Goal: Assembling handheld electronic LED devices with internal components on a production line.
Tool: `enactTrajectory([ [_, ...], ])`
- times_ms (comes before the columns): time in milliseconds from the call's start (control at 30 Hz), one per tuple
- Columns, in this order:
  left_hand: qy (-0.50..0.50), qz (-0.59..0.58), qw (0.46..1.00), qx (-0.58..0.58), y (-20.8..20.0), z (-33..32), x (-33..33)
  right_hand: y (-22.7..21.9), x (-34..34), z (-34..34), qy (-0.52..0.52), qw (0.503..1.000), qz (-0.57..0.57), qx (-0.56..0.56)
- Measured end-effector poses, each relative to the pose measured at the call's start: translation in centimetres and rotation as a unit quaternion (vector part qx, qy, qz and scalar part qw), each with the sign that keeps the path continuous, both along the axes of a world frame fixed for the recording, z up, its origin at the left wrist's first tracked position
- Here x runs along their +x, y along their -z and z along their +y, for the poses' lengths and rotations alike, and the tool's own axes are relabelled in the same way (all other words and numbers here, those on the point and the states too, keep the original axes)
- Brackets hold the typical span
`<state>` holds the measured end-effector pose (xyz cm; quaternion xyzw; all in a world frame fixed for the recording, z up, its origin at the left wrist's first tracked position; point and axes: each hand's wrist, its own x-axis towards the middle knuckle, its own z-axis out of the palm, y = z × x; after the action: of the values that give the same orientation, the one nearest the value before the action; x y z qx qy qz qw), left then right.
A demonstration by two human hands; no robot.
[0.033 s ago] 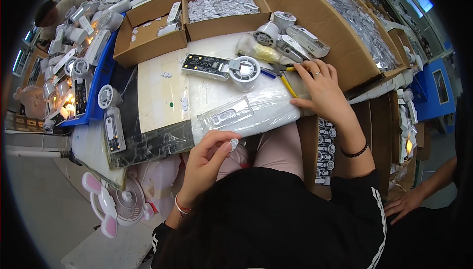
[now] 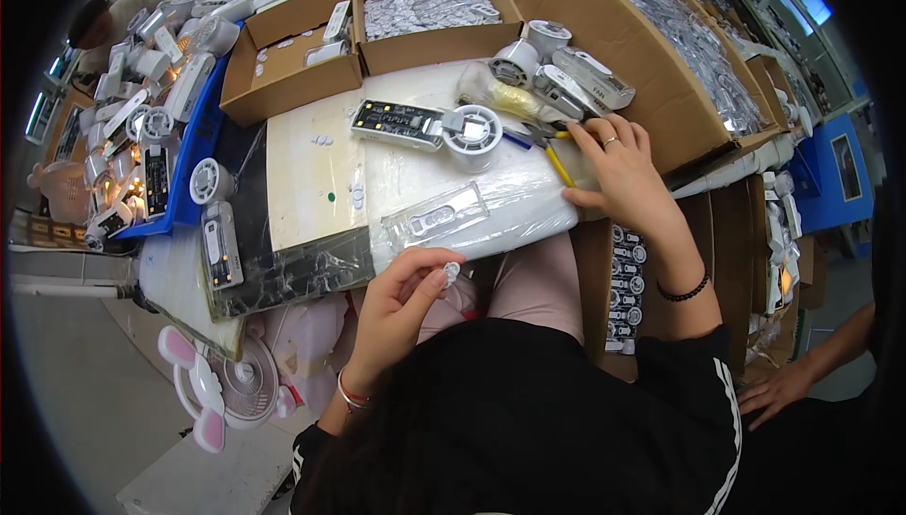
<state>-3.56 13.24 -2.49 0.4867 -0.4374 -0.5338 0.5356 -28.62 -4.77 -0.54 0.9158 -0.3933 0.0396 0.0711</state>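
While the left hand [image 2: 392, 305] pinches a small clear piece [image 2: 451, 273] between thumb and forefinger, just in front of the near edge of the plastic-wrapped work surface [image 2: 533, 202], the right hand [image 2: 621, 173] extends farther forward, fingers spread and thumb well apart from them. Just left of the right hand lie pliers [image 2: 560, 166], their yellow handles toward it; whether a fingertip touches them I cannot tell.

Just beyond the left hand, a clear plastic cover [image 2: 439, 216] lies flat. Farther beyond it, to the left of the right hand, lies a white device [image 2: 398, 124] with its dark circuit board exposed and its round head [image 2: 472, 130] toward that hand. Ahead of the right hand, several grey and white devices [image 2: 593, 76] lie together near a clear bag [image 2: 486, 90].

Well left of the left hand, another white device [image 2: 223, 246] lies near a blue bin [image 2: 196, 151] heaped with similar ones. Ahead of both hands stands a shallow cardboard box [image 2: 439, 50] full of small pale pieces [image 2: 429, 13]. Beyond the right hand rises a large carton [image 2: 642, 52] holding clear parts [image 2: 684, 43].
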Motion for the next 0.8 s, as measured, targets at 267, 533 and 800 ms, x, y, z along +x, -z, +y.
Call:
enactTrajectory([
  [267,-0.025,0.214,0.976,0.011,1.6,0.4,-0.5,2.4,0.3,1.8,0.036,0.997,-0.050,0.055],
  [533,-0.014,0.282,0.959,0.026,1.3,0.3,-1.0,5.2,-0.9,6.5,0.027,0.885,-0.455,0.095],
  [800,0.036,0.290,0.955,0.048,-0.7,0.8,-1.5,2.0,3.4,11.3,-0.184,0.861,-0.449,0.153],
])
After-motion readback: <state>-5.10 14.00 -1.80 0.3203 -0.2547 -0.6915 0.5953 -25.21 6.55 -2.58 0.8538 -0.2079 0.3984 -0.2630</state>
